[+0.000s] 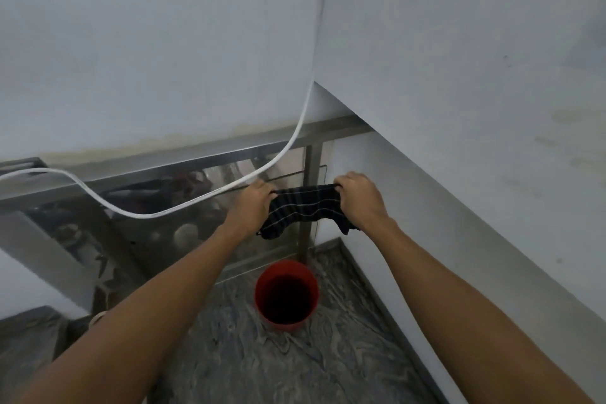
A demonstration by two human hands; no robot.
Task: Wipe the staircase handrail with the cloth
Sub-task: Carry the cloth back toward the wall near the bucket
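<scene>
Both hands clamped on the cloth [303,207]: left hand [254,202] and right hand [357,195] stretch it above the red bucket [286,295], near the handrail [196,157]. Risk: loose white cable [183,208] draped over the rail could snag the wipe stroke, and a wet cloth may drip on the floor [295,364].

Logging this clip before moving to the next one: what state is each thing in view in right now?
cloth: dark, striped, stretched between both hands, its lower edge hanging
left hand: grips the cloth's left end
right hand: grips the cloth's right end
bucket: red, upright on the floor, inside too dark to judge
handrail: metal, not touched by the cloth
cable: white, draped slack across the railing
</scene>
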